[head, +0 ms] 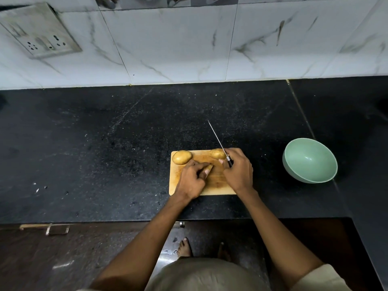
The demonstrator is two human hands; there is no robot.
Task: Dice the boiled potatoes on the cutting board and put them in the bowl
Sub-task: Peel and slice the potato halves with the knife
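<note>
Left grip (192,179) around potato (207,169)

No legible text, labels, brands, numbers or signs anywhere in view.

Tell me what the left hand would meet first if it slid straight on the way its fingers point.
Probably the right hand gripping the knife: the left hand, holding a potato piece, points up and right across the cutting board. Depth is unclear; the potato lies just beyond.
</note>
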